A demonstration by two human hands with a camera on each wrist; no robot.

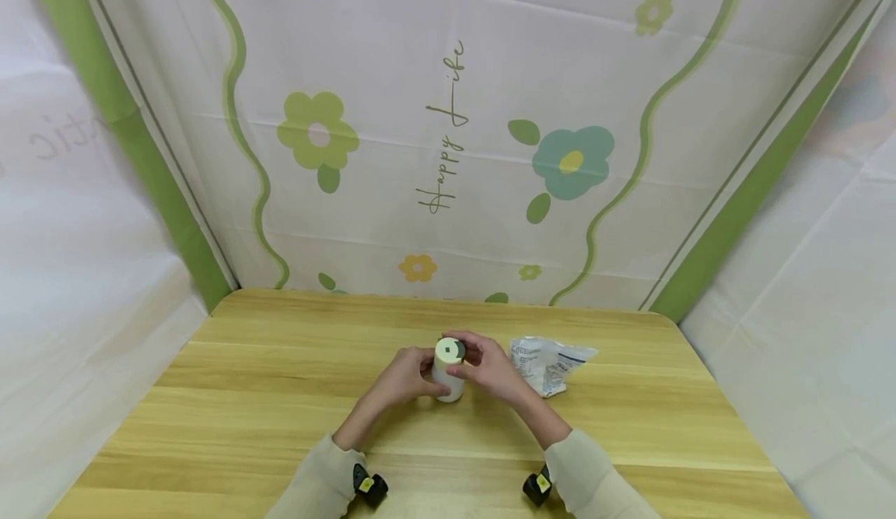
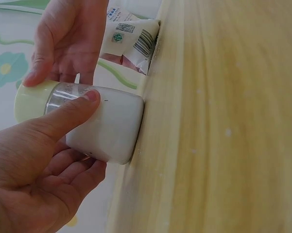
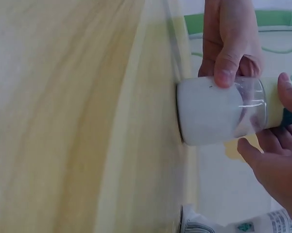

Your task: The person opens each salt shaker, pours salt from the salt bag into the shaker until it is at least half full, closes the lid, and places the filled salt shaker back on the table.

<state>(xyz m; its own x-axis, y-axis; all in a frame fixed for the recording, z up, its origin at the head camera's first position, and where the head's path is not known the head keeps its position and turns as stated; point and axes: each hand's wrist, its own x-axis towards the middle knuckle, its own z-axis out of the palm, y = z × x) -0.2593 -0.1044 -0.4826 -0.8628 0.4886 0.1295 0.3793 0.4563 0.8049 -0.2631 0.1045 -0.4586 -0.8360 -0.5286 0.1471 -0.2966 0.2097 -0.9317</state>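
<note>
A clear jar [image 1: 451,393] filled most of the way with white contents stands upright on the wooden table. Its lid [image 1: 442,356] is pale yellow-green, with a dark green part [image 3: 288,118] at one side. My left hand [image 1: 404,376] grips the jar's body, thumb on the near side and fingers curled round behind. From the right, my right hand [image 1: 494,369] holds the lid between thumb and fingers. In the left wrist view the white contents [image 2: 114,126] reach nearly to the jar's shoulder, with a clear band under the lid.
A crumpled printed plastic bag [image 1: 537,363] lies just right of my right hand; its barcode shows in the left wrist view. The wooden table [image 1: 280,402] runs back to a flower-printed curtain [image 1: 392,153]. White cloth sides hang at left and right.
</note>
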